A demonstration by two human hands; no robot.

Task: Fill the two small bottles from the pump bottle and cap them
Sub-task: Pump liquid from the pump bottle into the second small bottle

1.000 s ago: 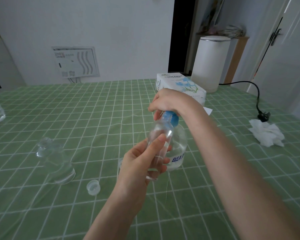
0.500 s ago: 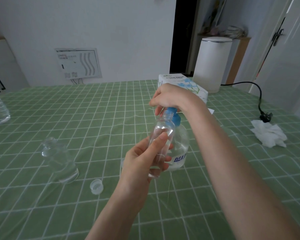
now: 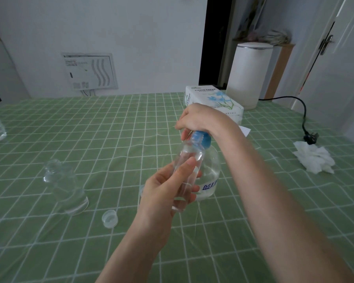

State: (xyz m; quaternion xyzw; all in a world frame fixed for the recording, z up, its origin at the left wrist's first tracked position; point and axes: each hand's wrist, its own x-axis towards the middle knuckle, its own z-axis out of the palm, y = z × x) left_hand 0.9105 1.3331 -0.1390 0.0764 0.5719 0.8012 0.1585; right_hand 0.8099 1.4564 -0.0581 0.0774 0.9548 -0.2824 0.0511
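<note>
My left hand grips the small bottle, tilted, mouth at the pump bottle standing mid-table; my right hand clasps its pump head: I should press slowly, mouth under the nozzle.

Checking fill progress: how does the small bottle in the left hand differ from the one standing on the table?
The held bottle is gripped by the left hand; the table bottle stands untouched. The held bottle is tilted, neck up at the pump bottle; the table bottle rests on its base. Both are small and clear.
</note>
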